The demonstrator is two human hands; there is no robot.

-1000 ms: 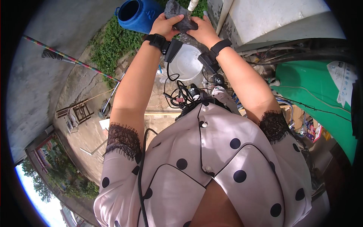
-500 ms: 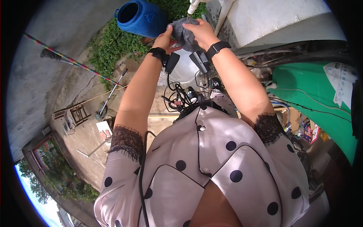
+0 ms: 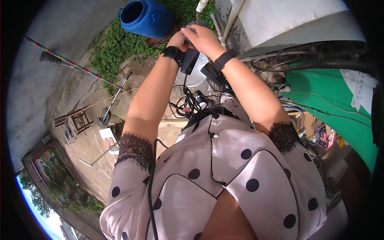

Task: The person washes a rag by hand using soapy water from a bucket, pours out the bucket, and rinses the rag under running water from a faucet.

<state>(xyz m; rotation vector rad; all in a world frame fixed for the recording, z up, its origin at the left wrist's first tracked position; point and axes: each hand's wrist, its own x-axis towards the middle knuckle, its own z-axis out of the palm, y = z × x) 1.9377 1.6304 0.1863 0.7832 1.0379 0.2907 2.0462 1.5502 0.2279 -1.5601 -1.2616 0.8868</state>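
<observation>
Both hands are closed together around a bunched grey cloth (image 3: 203, 23) at the top centre of the head view. My right hand (image 3: 206, 40) lies over most of it, its thumb pointing left. My left hand (image 3: 178, 40) grips from the left side, its fingers partly hidden behind the right. Just above the cloth is the end of a white tap (image 3: 202, 5), with a thin stream of water coming down onto it. Below my hands stands a whitish bucket or basin (image 3: 197, 76), partly covered by my wrists and the black devices strapped to them.
A blue barrel (image 3: 154, 20) lies tilted on green plants at the upper left. To the right are a pale wall (image 3: 272, 24), pipes and a big green container (image 3: 320, 88). Black cables (image 3: 192, 105) hang before my body. A long-handled tool (image 3: 117, 98) rests on the left.
My hands have come closer together and folded over the grey cloth, which was spread wider between them. My right hand now covers much of it.
</observation>
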